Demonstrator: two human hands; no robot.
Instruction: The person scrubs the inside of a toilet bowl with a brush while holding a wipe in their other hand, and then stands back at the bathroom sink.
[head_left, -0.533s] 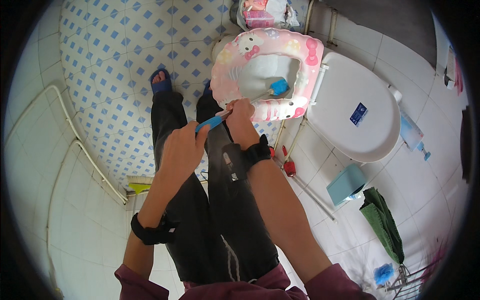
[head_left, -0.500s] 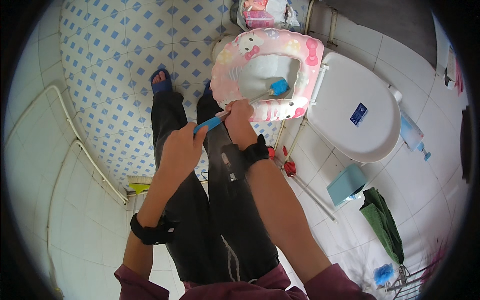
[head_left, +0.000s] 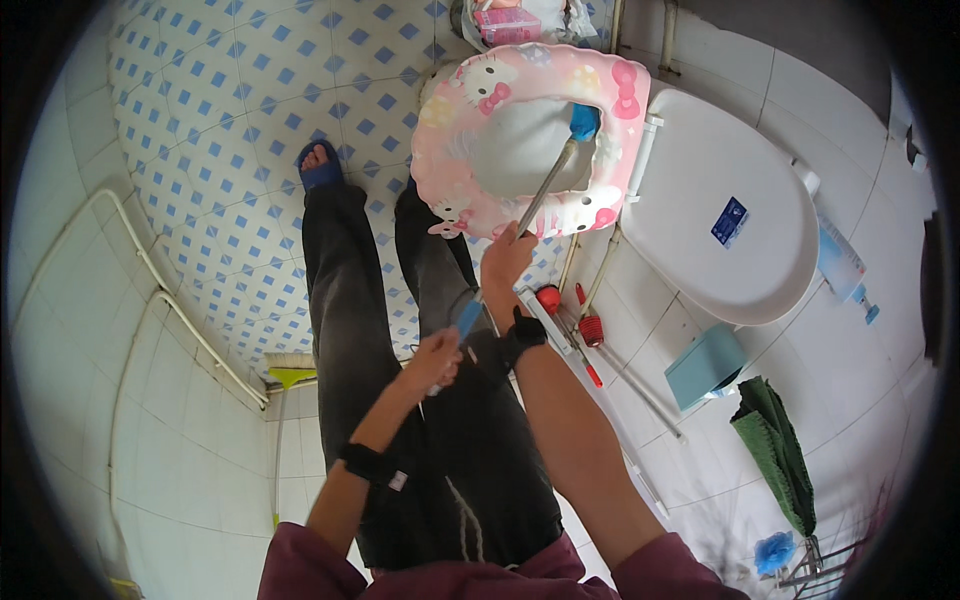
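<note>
A long toilet brush [head_left: 553, 180] with a blue head and a blue handle slants across the front of the toilet. My left hand [head_left: 433, 362] is closed round the blue handle, low over my thighs. Farther up, my right hand [head_left: 507, 260] grips the metal shaft just outside the seat. The brush head [head_left: 584, 121] rests inside the opening, by the far right part of the rim. Around that opening lies a padded pink seat cover [head_left: 463, 108] with cartoon prints. The white toilet lid [head_left: 722, 205] is raised on the right.
Right of my legs are red-headed brushes [head_left: 591, 330] and a long pole. A teal bin [head_left: 706, 366], green cloth [head_left: 775, 450] and blue pump bottle [head_left: 842, 262] are beyond. White pipes [head_left: 150, 245] run along the left wall, near a green broom [head_left: 291, 372]. A bag [head_left: 510, 22] stands behind the toilet.
The brush has swung steeper, its head moving up and right inside the bowl. My left hand has moved down and right with the handle; my right hand has shifted slightly down and right.
</note>
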